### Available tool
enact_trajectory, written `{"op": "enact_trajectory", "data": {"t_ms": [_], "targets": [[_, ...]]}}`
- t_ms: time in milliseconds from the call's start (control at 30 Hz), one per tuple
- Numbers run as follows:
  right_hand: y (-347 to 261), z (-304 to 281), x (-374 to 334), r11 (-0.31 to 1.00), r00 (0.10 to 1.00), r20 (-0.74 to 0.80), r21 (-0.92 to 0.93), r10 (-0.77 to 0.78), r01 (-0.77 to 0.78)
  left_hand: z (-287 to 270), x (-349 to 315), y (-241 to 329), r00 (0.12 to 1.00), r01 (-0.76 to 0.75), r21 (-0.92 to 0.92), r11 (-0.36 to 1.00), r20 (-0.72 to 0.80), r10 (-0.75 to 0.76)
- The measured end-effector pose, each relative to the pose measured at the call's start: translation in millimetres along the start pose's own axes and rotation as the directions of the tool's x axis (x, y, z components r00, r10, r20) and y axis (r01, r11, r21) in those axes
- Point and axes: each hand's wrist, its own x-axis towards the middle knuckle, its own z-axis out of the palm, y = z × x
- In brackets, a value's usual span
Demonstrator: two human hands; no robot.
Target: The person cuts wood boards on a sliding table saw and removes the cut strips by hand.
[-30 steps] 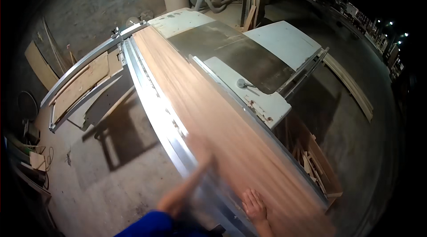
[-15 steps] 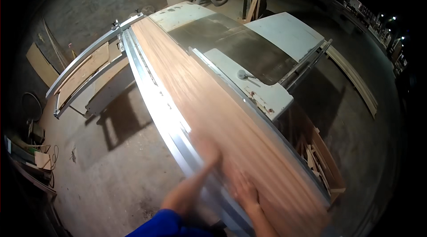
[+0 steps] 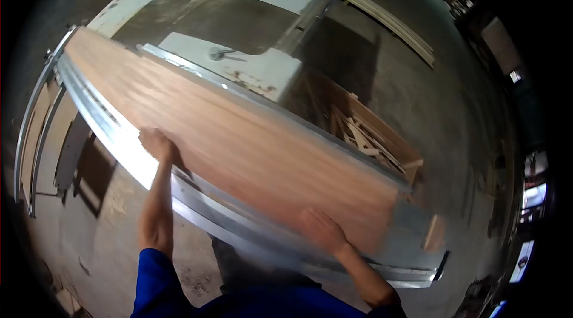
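Observation:
A long reddish-brown wooden board (image 3: 250, 145) lies along a sliding table saw, over its shiny metal sliding rail (image 3: 134, 151). At the board's near edge, left of the middle, my left hand (image 3: 159, 144) is closed, its fingers bent at the edge. My right hand (image 3: 325, 231) lies on the board's surface near its right end, fingers stretched out and slightly blurred. Beyond the board is the saw's pale, worn table (image 3: 277, 73) with a grey round knob and lever (image 3: 216, 53).
A wooden box (image 3: 394, 142) with several offcuts (image 3: 361, 139) stands behind the board. A small wood block (image 3: 434, 233) sits past its right end. Long pale strips (image 3: 388, 22) lie on the floor at the far right. The curved-looking metal fence (image 3: 36, 88) spans the left.
The view has swung to the right, so saw and board appear shifted left and turned. My hands are now farther apart, the left at the board's near edge, the right close to its right end.

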Motion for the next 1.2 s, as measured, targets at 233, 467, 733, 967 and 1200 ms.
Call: {"op": "enact_trajectory", "data": {"t_ms": [233, 467, 733, 967, 1200], "targets": [[-17.8, 18.8, 61.3, 0.987, 0.988, -0.154, 0.160, 0.000, 0.025, 30.8, -183.4, 54.1, 0.962, 0.033, -0.395, 0.918, -0.237, -0.137], [-48.5, 38.7, 132.7, 0.968, 0.967, -0.254, 0.245, 0.004, 0.060, 43.8, -238.7, 85.3, 0.970, 0.010, -0.160, 0.987, -0.239, -0.048], [-41.5, 53.4, 79.1, 0.987, 0.979, -0.177, 0.108, -0.099, 0.120, 14.2, -172.9, 55.3, 0.965, 0.101, -0.218, 0.971, -0.217, -0.149], [-37.0, 73.8, 69.9, 0.977, 0.982, -0.182, 0.196, -0.052, 0.088, 56.9, -148.1, 28.0, 0.938, 0.064, -0.402, 0.913, -0.289, -0.193], [-60.1, 44.0, 138.0, 0.935, 0.980, -0.165, 0.317, -0.110, 0.158, 8.6, -90.3, -0.3, 0.936, 0.105, -0.371, 0.923, -0.277, -0.218]]}}
